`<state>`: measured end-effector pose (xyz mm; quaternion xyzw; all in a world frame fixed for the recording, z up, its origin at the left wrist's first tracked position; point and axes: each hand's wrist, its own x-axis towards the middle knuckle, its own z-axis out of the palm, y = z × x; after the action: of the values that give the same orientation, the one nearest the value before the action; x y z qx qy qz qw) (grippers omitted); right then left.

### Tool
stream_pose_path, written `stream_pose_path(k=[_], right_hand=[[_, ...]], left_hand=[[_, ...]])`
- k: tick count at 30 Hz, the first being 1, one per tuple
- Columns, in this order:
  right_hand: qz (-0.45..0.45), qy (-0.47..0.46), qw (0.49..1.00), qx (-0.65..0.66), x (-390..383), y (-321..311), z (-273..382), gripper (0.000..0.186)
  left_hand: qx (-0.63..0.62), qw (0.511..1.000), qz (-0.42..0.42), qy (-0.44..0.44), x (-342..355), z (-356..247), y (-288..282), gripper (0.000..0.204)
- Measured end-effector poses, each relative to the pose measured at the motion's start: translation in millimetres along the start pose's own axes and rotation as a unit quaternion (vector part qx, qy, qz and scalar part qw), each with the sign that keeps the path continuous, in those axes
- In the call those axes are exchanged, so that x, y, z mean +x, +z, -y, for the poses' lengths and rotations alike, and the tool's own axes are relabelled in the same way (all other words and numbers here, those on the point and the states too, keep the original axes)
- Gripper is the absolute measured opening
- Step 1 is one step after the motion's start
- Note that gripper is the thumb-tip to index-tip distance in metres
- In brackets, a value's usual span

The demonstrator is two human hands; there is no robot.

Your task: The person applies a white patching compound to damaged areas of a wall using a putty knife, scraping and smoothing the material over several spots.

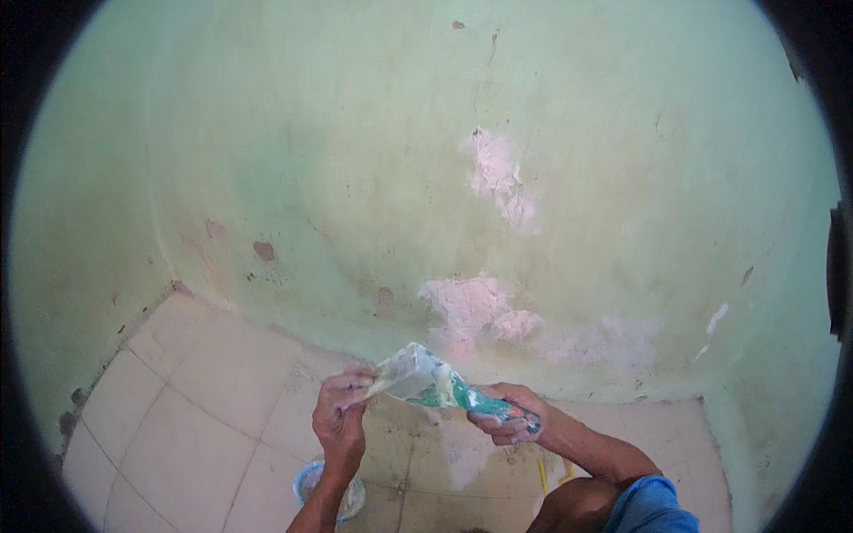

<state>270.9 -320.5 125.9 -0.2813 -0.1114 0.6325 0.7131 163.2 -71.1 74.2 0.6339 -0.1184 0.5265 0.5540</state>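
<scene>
Head view: scraper [453, 388] between left hand [340, 410] and right hand [524, 399]

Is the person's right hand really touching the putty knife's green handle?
Touching. The head view shows the right hand wrapped around the green handle of the putty knife, with no gap between them.

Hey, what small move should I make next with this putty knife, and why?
I'd probably wipe the green-handled putty knife clean: its blade and handle are smeared whitish, your right hand grips the handle, and your left hand is at the blade's far end. A cleaner edge might better smooth the rough pink patch on the wall.
</scene>
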Motion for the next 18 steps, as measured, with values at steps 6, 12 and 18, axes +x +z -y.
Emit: stream_pose_path(k=[6,12,18], right_hand=[[0.124,-0.011,0.989,0.075,0,-28,-11,0.033],[0.171,-0.066,0.978,0.097,-7,-32,-4,0.032],[0.104,-0.035,0.992,0.070,-12,-54,-21,0.032]], left_hand=[[0.072,0.990,0.029,0.116,6,2,-5,0.023],[0.100,0.994,-0.012,0.044,-11,18,-12,0.019],[0.037,0.997,0.006,0.066,-3,7,15,0.018]])
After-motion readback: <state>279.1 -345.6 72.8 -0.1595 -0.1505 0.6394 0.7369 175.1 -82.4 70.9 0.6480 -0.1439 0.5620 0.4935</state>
